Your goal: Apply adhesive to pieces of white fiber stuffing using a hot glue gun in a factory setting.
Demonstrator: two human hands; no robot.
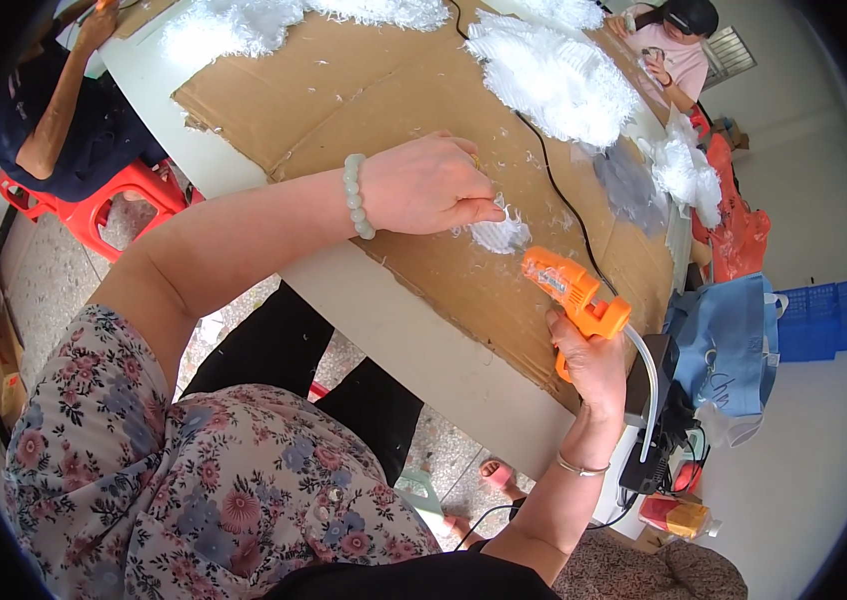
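On the worktop (pixel 394 320), around and partly over the cardboard (pixel 374 110), lie white heaps (pixel 554 80); one piece seems midway, and how many are finished cannot be told. The right hand (pixel 592 368) grips the glue gun (pixel 566 280), nozzle aimed leftward, near the small white piece (pixel 500 236) that the left hand (pixel 429 185), knuckles up, pinches above the cardboard.

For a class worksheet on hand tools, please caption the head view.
The right hand holds an orange glue gun; the left hand pinches a frayed white piece over cardboard.
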